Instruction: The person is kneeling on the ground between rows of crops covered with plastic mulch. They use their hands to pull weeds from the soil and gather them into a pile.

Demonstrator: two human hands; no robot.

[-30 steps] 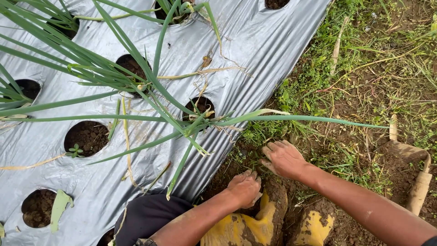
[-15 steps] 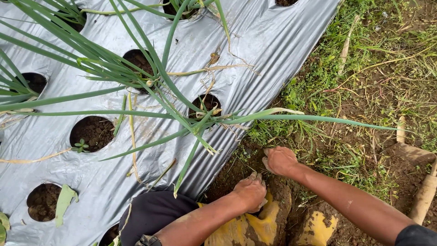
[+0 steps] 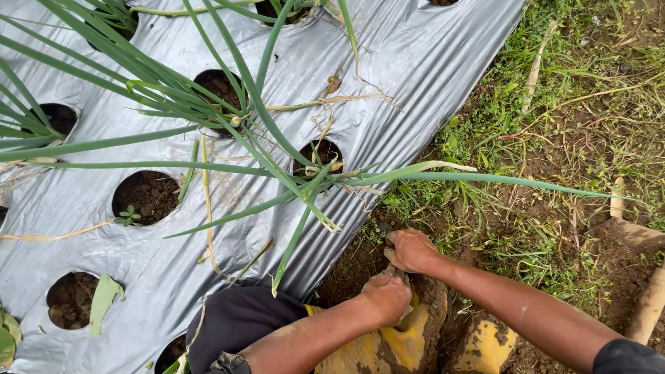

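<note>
My right hand (image 3: 410, 249) is closed into a fist on the muddy ground at the edge of a silver plastic mulch sheet (image 3: 388, 62), its fingers curled into small green weeds (image 3: 379, 228). Just below and touching it, my left hand (image 3: 389, 294) is also clenched, resting over the toe of a muddy yellow boot (image 3: 360, 346). Whether the left hand holds anything is hidden. Long green onion leaves (image 3: 305, 183) arch over the sheet above both hands.
Round planting holes (image 3: 147, 196) with dark soil dot the sheet. A second yellow boot (image 3: 485, 343) stands to the right, my dark knee (image 3: 235, 318) to the left. Grass and weeds (image 3: 554, 104) cover the right side. A wooden tool handle (image 3: 648, 305) lies at the right edge.
My right hand went from spread open on the soil to a fist and drew back toward the left hand. The left hand shifted slightly right. The view drifted.
</note>
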